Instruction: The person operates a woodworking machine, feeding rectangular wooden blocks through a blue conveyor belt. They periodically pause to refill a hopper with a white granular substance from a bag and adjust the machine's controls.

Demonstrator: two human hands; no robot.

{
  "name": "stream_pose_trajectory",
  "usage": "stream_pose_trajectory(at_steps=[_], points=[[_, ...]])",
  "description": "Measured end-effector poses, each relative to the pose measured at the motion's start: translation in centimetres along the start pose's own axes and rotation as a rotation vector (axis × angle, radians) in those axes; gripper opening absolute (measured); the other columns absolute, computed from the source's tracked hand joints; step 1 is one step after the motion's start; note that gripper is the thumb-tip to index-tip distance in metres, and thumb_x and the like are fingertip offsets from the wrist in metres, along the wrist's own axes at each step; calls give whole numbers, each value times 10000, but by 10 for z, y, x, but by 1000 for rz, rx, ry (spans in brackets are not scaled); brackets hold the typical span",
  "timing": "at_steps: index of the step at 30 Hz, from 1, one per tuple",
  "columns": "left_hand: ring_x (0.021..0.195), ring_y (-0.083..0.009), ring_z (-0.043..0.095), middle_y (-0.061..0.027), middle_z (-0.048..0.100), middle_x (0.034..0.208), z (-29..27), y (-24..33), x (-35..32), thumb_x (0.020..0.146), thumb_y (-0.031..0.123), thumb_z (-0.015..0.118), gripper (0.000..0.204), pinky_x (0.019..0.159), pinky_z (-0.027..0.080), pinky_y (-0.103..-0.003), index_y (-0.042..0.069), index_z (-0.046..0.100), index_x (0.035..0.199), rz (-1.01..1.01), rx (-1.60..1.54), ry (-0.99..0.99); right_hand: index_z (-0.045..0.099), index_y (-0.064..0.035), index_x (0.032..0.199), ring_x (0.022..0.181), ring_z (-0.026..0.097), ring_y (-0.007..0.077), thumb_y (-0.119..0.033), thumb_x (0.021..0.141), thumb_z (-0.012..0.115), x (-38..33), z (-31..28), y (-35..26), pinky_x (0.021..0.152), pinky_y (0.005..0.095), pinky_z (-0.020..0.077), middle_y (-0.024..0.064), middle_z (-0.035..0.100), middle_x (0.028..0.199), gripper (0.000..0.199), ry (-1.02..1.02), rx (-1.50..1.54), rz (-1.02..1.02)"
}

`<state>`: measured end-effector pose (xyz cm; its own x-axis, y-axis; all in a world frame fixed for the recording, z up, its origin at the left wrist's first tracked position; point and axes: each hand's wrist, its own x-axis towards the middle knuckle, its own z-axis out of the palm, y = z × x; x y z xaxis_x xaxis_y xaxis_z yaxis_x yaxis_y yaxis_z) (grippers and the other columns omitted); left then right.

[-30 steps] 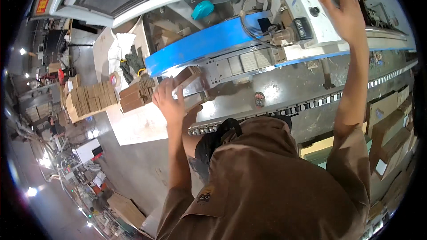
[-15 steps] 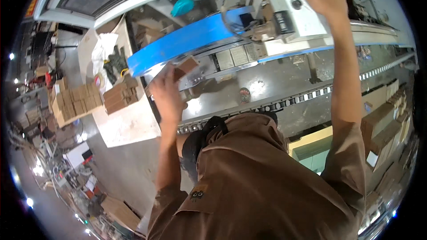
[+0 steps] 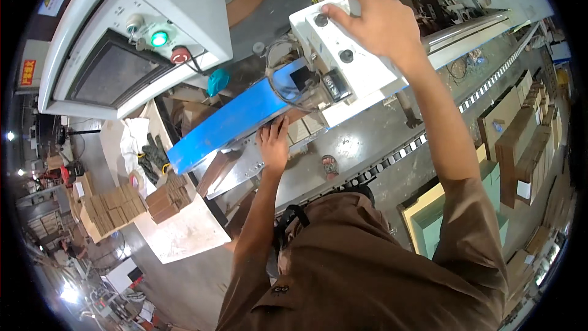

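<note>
My left hand [image 3: 274, 144] lies on the metal bed [image 3: 242, 168] beside the long blue guard [image 3: 236, 113], its fingers stretched forward. A flat brown piece [image 3: 295, 115], possibly cardboard, shows just past the fingertips, partly under the guard and fittings; I see no grip round it. My right hand [image 3: 386, 21] rests over the top of the white machine housing [image 3: 367, 64], fingers spread and thumb near a black knob [image 3: 321, 20]. A second black knob [image 3: 346, 56] sits on the same face. Another brown strip [image 3: 217, 171] lies at the bed's left end.
A control cabinet [image 3: 211, 43] with a screen, a lit green button [image 3: 159, 38] and a red knob [image 3: 180, 55] stands at upper left. Stacked brown pieces [image 3: 168, 199], dark gloves [image 3: 153, 156] and a tape roll are on the left table [image 3: 184, 236]. A roller chain [image 3: 398, 156] crosses in front.
My left hand has moved right along the bed, and the brown piece sits farther in beside the housing. The view has shifted, showing more of the cabinet. My right hand stays on the housing.
</note>
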<state>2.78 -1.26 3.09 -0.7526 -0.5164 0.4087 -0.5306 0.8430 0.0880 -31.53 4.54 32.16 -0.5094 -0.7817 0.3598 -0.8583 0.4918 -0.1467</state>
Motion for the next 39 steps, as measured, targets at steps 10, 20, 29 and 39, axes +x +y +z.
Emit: stream_pose_trajectory(at_steps=[10, 20, 29, 39], points=[[1122, -195, 609, 62, 683, 1285, 2, 10, 8, 894, 142, 633, 471, 1073, 448, -485, 223, 730, 1348, 13, 16, -101, 772, -86, 1180, 1112, 714, 388, -697, 955, 616, -1, -5, -8, 895, 511, 602, 105, 732, 1216, 669, -45, -6, 32], [1090, -243, 584, -29, 648, 1076, 43, 59, 38, 823, 179, 730, 243, 1060, 368, -498, 133, 760, 1059, -142, -179, 26, 773, -95, 1198, 1152, 704, 375, -727, 961, 585, 4, -14, -10, 928, 499, 591, 101, 727, 1252, 701, -107, 13, 68], [991, -245, 628, -4, 700, 1025, -40, 16, -15, 970, 204, 745, 129, 1023, 362, -505, 198, 770, 1097, -335, -115, 215, 739, -121, 1251, 1181, 703, 383, -765, 975, 529, 3, -18, -13, 954, 513, 579, 115, 719, 1282, 731, -150, -2, 68], [1254, -326, 598, -88, 684, 1335, -183, -99, -80, 917, 193, 797, 435, 1149, 332, -519, 124, 713, 1338, -506, 88, -40, 742, -66, 1254, 1168, 703, 385, -729, 992, 540, 0, -17, -13, 943, 511, 580, 130, 718, 1286, 741, -111, -3, 56]])
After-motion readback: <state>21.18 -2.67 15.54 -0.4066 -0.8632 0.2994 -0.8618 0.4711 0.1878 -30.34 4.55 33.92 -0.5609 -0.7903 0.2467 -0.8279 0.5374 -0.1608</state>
